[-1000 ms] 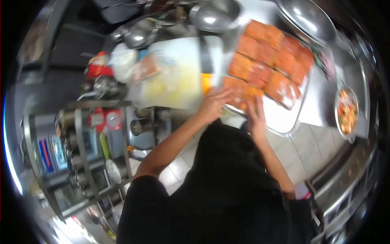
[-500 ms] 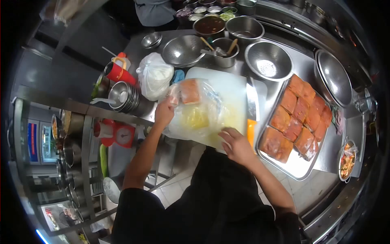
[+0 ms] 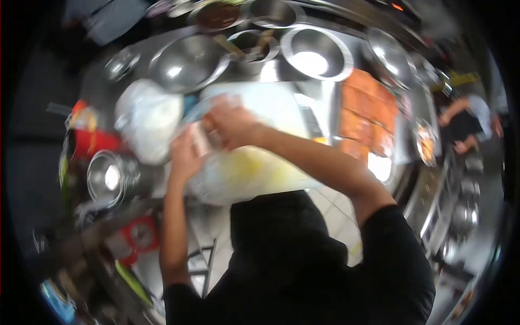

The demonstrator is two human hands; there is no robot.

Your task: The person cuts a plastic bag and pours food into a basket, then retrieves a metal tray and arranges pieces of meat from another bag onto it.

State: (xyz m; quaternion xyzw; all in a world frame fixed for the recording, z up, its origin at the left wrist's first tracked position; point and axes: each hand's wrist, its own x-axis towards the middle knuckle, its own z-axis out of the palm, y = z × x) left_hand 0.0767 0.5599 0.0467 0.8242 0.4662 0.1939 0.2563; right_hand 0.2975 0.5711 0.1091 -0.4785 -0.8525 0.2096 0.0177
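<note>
Blur softens the whole view. My left hand (image 3: 186, 154) is closed on the near left side of a slab of meat (image 3: 200, 140), its pale side showing; it looks like pork belly. Across its far right side lies my right hand (image 3: 234, 123), fingers curled round it and partly hiding it. The slab is tilted up above a clear plastic bag (image 3: 216, 176), spread over the near left of a white cutting board (image 3: 249, 97). Yellow liquid or staining shows through the plastic. A knife (image 3: 310, 116) with an orange handle lies along the board's right edge.
Right of the board stands a metal tray (image 3: 401, 143) of orange-brown slabs. Steel bowls (image 3: 189, 65) and a colander (image 3: 314, 54) line the back. A white plastic bag (image 3: 149, 122) and stacked small bowls (image 3: 111, 176) sit left. Another person (image 3: 468, 122) is at far right.
The slab has gone from lying flat on the plastic to tilted up between my hands. My right hand has moved up and left from the board's near edge onto it. The view has shifted.
</note>
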